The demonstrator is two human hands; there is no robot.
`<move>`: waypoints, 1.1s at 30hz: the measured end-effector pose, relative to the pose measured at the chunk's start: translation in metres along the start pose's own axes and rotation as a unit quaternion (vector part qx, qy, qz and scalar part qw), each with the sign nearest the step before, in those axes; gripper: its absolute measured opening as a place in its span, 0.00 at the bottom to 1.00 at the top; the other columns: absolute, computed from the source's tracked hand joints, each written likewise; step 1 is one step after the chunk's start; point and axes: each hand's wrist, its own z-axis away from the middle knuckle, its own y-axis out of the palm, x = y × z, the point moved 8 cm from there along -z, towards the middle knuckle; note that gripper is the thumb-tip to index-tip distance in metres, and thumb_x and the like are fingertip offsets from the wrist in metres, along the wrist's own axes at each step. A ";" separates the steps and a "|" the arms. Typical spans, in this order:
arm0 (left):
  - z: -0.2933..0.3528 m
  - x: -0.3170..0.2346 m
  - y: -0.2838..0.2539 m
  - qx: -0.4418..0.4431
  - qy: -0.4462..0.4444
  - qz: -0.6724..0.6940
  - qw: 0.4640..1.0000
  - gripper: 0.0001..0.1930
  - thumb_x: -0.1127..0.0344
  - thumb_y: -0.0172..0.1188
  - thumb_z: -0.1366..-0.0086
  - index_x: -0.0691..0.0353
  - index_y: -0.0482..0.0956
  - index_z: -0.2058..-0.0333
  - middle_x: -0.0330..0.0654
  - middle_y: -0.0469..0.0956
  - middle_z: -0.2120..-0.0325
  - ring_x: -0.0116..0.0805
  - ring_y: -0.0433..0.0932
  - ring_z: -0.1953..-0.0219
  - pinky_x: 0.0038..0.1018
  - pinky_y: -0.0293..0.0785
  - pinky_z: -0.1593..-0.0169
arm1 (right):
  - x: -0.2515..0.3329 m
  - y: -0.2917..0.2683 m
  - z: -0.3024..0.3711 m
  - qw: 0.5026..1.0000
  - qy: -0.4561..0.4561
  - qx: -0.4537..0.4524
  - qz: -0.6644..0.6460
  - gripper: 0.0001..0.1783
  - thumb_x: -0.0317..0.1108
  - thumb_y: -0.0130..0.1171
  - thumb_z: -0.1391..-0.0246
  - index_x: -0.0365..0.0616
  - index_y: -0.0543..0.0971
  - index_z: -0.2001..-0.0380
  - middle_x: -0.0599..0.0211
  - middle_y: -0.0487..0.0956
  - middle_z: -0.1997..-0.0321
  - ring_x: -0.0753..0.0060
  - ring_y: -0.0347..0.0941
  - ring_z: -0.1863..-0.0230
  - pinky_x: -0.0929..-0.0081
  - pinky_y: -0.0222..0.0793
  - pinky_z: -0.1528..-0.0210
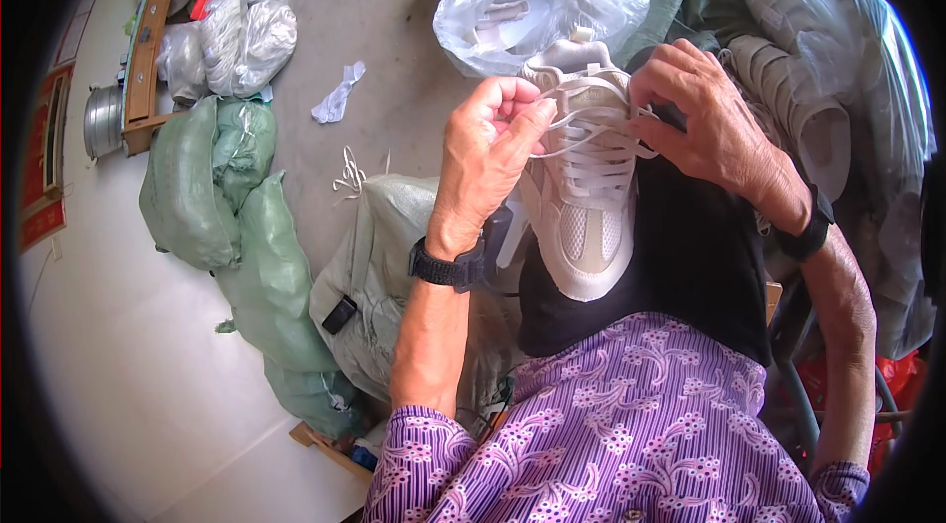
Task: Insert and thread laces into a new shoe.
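A cream and white sneaker point(583, 193) rests on my lap, its rounded toe toward me and its padded tongue point(574, 54) pointing away. The sole is hidden from here. White shoelaces point(589, 129) cross its front and form loose loops near the top eyelets. My left hand point(485, 143) pinches a lace beside the upper left eyelets. At the opposite edge of the opening, my right hand point(705, 119) has thumb and bent fingers closed on the lace. Beneath the shoe lies black cloth point(690, 257) over my thighs.
A clear plastic bag point(542, 5) with pale pieces stands just beyond the shoe. Stacked pale shoes point(793, 94) sit in a bag at right. On the left are a whitish woven sack point(379, 257), stuffed green sacks point(271, 267) and a wooden table point(148, 60) bearing plastic bags.
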 end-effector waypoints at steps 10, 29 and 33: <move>-0.002 0.010 0.000 -0.001 -0.021 0.044 0.999 0.13 0.59 0.59 0.36 0.63 0.76 0.62 0.33 0.75 0.72 0.18 0.72 0.76 0.17 0.71 0.69 | -0.005 0.014 0.007 0.999 -0.012 -0.002 0.034 0.04 0.28 0.56 0.59 0.42 0.72 0.81 0.65 0.71 0.76 0.61 0.68 0.68 0.66 0.62 0.65; -0.004 0.005 0.004 -0.008 0.035 0.006 0.999 0.08 0.67 0.57 0.35 0.65 0.76 0.61 0.32 0.75 0.72 0.17 0.71 0.73 0.16 0.70 0.69 | -0.022 0.000 -0.008 0.990 0.043 -0.038 -0.127 0.06 0.29 0.56 0.53 0.36 0.74 0.72 0.57 0.72 0.72 0.59 0.72 0.71 0.65 0.68 0.68; -0.003 0.008 0.002 -0.019 0.049 0.024 0.998 0.08 0.67 0.56 0.35 0.65 0.76 0.61 0.33 0.75 0.70 0.17 0.71 0.72 0.16 0.70 0.68 | -0.014 0.016 -0.029 0.999 -0.026 -0.009 -0.032 0.07 0.31 0.55 0.53 0.39 0.76 0.73 0.57 0.75 0.71 0.53 0.74 0.67 0.61 0.69 0.65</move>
